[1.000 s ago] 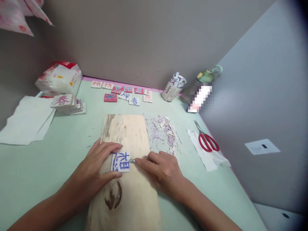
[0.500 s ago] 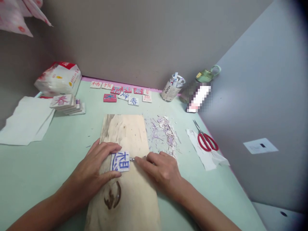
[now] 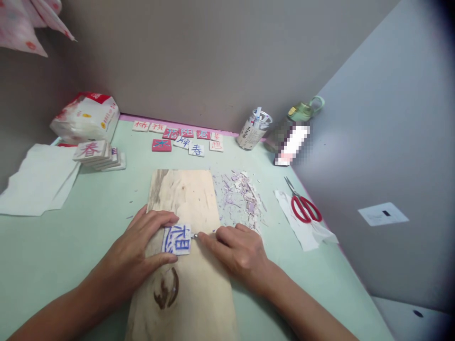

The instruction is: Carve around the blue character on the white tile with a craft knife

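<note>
A small white tile (image 3: 177, 240) with a blue character lies flat on a wooden board (image 3: 188, 293). My left hand (image 3: 151, 244) grips it from the left, thumb on the near edge and fingers on the far edge. From the right, my right hand (image 3: 238, 246) is closed round a small carving knife (image 3: 194, 236); only its short metal tip shows, meeting the tile's right edge. The handle is hidden under my fingers. Beyond the right hand, pale and purple shavings (image 3: 245, 199) are scattered beside the board.
Lettered tiles (image 3: 161, 145) lie at the back, with stacked tiles (image 3: 91, 150), white paper (image 3: 39, 180) and a tissue pack (image 3: 87, 116) at left. Rightward are a can (image 3: 254, 130), a green-lidded bottle (image 3: 302, 111), a phone (image 3: 293, 144) and red-handled scissors (image 3: 305, 208) on tissue.
Both hands, the tile and the knife keep nearly the same places. The whole view has shifted very slightly.
</note>
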A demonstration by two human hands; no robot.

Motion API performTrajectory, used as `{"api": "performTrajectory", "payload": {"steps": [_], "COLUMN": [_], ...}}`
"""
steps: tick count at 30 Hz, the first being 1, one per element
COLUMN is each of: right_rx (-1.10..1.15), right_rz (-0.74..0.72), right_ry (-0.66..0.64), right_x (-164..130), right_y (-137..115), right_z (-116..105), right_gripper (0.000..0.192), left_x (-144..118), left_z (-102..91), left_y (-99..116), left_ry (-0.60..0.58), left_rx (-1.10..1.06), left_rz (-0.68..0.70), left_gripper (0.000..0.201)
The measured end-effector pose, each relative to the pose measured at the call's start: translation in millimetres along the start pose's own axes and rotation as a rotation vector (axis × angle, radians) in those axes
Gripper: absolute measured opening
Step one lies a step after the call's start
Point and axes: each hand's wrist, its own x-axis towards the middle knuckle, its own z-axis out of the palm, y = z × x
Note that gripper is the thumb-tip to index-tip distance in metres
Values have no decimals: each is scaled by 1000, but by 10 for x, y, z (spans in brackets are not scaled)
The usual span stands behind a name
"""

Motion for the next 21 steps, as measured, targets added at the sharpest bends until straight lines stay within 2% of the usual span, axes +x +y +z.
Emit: {"api": "performTrajectory", "payload": {"steps": [9,16,21], "right_rx": [20,106,113], "right_rz": [1,43,67], "right_ry": [4,-49,-34], "right_x": [131,58,88], "right_y": [19,63,57], "right_z": [54,-16,3], "right_gripper": [22,23,24], "left_x": [-1,-2,-1], "left_z": [4,-6,-7], "left_y": [41,44,59], "left_ry": [19,17,19], "left_rx": [-10,-61,-62], "left_rz": [11,-18,-18], "left_gripper": [49,47,44]}}
